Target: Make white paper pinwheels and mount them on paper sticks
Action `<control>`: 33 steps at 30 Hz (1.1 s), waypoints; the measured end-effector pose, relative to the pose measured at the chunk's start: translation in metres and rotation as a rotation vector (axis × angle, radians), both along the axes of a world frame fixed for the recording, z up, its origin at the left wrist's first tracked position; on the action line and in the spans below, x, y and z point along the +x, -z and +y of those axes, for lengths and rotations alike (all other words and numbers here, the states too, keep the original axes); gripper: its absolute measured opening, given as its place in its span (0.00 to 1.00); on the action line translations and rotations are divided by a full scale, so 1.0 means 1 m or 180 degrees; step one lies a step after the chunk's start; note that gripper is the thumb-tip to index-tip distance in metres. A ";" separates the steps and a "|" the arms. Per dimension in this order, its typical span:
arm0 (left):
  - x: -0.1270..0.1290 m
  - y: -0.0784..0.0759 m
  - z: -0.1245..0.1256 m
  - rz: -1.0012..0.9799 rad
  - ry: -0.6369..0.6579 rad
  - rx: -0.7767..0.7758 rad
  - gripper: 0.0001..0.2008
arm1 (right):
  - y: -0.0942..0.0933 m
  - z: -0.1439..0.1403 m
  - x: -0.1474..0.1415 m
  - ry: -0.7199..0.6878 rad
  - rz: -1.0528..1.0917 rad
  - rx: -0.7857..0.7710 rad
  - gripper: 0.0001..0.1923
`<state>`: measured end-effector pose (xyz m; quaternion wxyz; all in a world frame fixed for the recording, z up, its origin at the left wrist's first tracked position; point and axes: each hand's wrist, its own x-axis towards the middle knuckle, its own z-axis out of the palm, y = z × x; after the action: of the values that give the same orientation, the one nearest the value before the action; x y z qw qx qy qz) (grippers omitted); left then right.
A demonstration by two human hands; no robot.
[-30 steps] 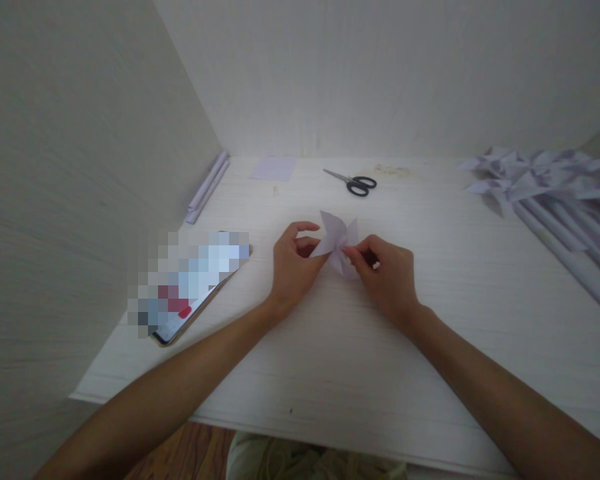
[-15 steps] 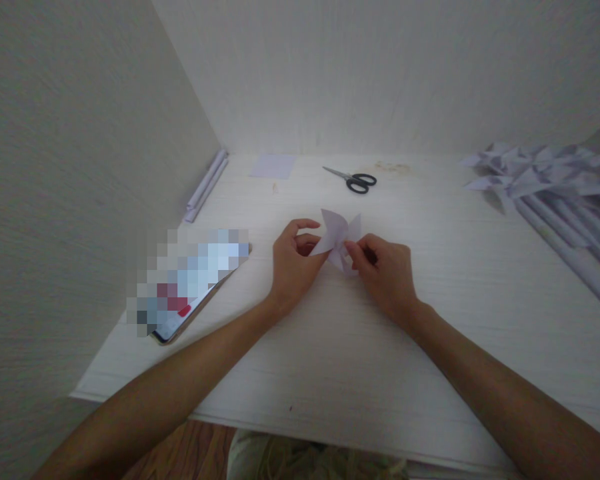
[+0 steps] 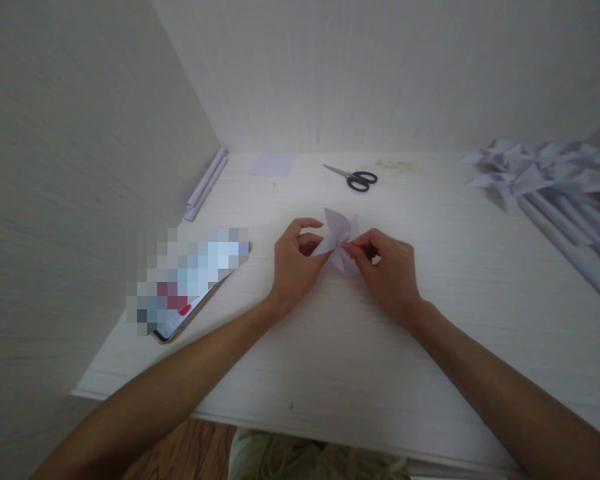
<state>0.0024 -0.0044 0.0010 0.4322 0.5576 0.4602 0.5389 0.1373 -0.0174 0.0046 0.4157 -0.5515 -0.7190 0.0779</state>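
left hand (image 3: pixel 293 267) pinching pinwheel (image 3: pixel 341 241) | right hand (image 3: pixel 387 272) pinching its centre | vanes folded, no stick yet | finished pinwheels (image 3: pixel 545 177) piled far right | scissors (image 3: pixel 353 178) far

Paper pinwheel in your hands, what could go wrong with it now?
The paper pinwheel is thin, and both the left hand and right hand pinch it near its middle, so a hard tug might tear or crumple a blade. If either pinch slips, the folded blades could perhaps spring open. The scissors lie with blades out on the table, so a careless reach that way might get a poke.
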 end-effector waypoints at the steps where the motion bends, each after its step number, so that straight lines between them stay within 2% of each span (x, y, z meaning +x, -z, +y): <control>1: 0.000 0.000 0.000 -0.0001 -0.0010 0.0003 0.17 | 0.000 0.000 0.000 -0.0018 0.0014 0.0000 0.06; 9: -0.002 0.000 0.002 -0.0017 -0.0042 0.0011 0.17 | 0.002 0.003 -0.001 0.0066 -0.0331 -0.0096 0.14; 14: -0.001 0.000 0.002 -0.0029 -0.0009 0.0004 0.17 | 0.001 0.001 0.000 0.0006 -0.0403 -0.0062 0.13; 21: -0.001 0.000 0.002 0.0013 -0.0035 0.0016 0.16 | 0.003 0.001 0.001 -0.0167 -0.0136 0.0040 0.08; 27: 0.000 -0.001 0.001 -0.0007 -0.0019 0.0001 0.16 | -0.001 -0.001 0.000 -0.0329 0.0407 0.0129 0.07; 33: 0.001 -0.002 -0.002 0.0026 0.0136 0.0015 0.15 | -0.002 0.002 0.002 -0.0420 0.0958 -0.0255 0.07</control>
<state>0.0031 -0.0068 0.0027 0.4405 0.5705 0.4487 0.5284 0.1389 -0.0157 0.0063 0.4903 -0.5013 -0.6796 0.2154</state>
